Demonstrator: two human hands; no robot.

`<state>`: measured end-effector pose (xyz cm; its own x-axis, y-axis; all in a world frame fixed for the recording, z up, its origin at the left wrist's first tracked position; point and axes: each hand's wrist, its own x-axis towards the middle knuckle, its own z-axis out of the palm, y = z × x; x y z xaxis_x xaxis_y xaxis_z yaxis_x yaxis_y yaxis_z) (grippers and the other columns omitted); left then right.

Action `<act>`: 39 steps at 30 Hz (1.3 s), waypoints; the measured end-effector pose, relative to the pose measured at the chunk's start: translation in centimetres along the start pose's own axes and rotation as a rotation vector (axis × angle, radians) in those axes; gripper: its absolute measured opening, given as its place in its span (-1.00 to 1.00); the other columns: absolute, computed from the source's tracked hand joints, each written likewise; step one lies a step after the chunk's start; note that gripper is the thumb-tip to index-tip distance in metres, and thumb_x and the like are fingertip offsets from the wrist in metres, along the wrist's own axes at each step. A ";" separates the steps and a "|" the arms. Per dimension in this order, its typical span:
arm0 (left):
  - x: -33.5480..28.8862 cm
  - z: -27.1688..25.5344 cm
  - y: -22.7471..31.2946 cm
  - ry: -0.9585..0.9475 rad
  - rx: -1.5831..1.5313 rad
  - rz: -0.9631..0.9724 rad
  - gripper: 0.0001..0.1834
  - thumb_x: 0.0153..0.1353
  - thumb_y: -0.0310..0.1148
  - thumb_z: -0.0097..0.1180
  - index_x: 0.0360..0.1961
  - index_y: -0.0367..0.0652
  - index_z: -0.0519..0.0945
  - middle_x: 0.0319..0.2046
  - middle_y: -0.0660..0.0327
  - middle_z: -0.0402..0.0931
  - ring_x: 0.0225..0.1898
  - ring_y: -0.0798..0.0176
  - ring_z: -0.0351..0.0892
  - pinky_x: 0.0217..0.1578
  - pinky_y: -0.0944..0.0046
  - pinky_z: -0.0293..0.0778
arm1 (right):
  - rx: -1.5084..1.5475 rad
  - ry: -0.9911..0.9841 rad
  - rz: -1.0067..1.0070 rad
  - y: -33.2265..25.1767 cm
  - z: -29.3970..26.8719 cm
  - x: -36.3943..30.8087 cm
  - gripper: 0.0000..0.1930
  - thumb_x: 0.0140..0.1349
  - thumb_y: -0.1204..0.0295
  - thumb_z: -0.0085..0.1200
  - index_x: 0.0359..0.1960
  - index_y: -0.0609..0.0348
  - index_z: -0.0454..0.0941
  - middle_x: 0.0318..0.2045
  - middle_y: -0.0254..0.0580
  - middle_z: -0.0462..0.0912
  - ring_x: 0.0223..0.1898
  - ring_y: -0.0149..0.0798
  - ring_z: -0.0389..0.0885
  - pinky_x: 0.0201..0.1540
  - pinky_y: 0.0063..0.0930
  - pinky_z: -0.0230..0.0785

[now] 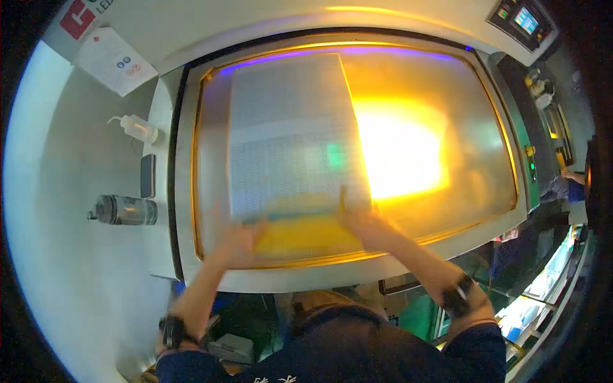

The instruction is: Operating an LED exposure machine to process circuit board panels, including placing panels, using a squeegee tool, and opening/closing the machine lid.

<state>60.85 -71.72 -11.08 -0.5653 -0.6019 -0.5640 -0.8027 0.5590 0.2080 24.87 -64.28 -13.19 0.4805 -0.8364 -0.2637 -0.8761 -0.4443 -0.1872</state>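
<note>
A wide metal-framed bed with a glassy surface lies before me. On its left half rests a large pale grey sheet [287, 147] with a fine dotted pattern. Along the sheet's near end is a yellow panel or strip [303, 235] with a bluish far edge, blurred by motion. My left hand [246, 242] is at the left end of this yellow piece, its fingers smeared. At the right end is my right hand [359, 220], also blurred, one finger seeming to point away from me. Whether either hand grips the piece is unclear.
Bright yellow light [405, 150] glares off the bed's right half. On the left ledge are a white squeeze bottle [137, 128], a phone [148, 176] and a dark drinking bottle [128, 210]. A control panel [525, 22] is mounted at upper right. Another person's hand [571, 175] shows far right.
</note>
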 end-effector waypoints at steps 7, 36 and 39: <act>-4.9 2.2 6.3 -0.011 -0.080 -0.078 -0.06 -0.01 -0.61 0.14 0.44 0.13 0.15 0.45 0.28 0.12 0.37 -0.37 0.12 0.31 -0.36 0.08 | 0.091 0.050 -0.029 -2.5 0.6 -7.4 -0.25 0.16 0.21 0.19 0.37 0.09 0.19 0.30 -0.14 0.37 0.32 0.01 0.32 0.29 0.10 0.23; 44.5 -28.3 -11.3 0.541 0.081 0.005 -0.14 -0.03 -0.70 -0.01 0.36 0.14 0.32 0.19 -0.06 0.44 0.23 -0.15 0.41 0.26 -0.01 0.34 | -0.183 0.387 0.107 40.8 -12.0 33.1 -0.18 0.04 0.65 0.03 0.41 -0.26 0.20 0.31 -0.29 0.41 0.27 -0.05 0.43 0.33 -0.21 0.28; 42.5 -26.5 -12.9 0.402 -0.026 -0.164 -0.14 -0.05 -0.73 0.00 0.34 0.14 0.36 0.23 -0.09 0.40 0.26 -0.14 0.38 0.29 0.00 0.30 | -0.098 0.305 0.094 40.8 -14.0 35.4 -0.22 0.03 0.69 0.00 0.37 -0.18 0.29 0.36 -0.28 0.33 0.36 -0.15 0.31 0.33 -0.21 0.26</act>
<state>42.14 -119.59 -16.58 -0.4552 -0.8586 -0.2359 -0.8895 0.4263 0.1647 5.59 -116.48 -16.91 0.3764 -0.9262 0.0222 -0.9228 -0.3769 -0.0797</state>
